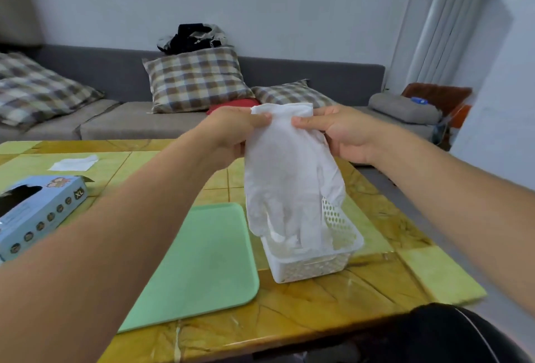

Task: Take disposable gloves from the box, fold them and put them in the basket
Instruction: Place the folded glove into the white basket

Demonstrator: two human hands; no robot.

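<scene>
Midway: white glove (pixel 289 165) hanging unfolded, cuff pinched by left hand (pixel 231 131) and right hand (pixel 341 134), above basket (pixel 341 249) at four o'clock; box (pixel 37 215) at nine. Folding remains.

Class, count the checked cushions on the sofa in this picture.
3: one checked cushion at the left end, one upright mid-sofa, one lying beside it. Hands may hide others.

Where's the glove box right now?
In the head view the glove box sits at the table's left edge, left of the green tray.
</scene>
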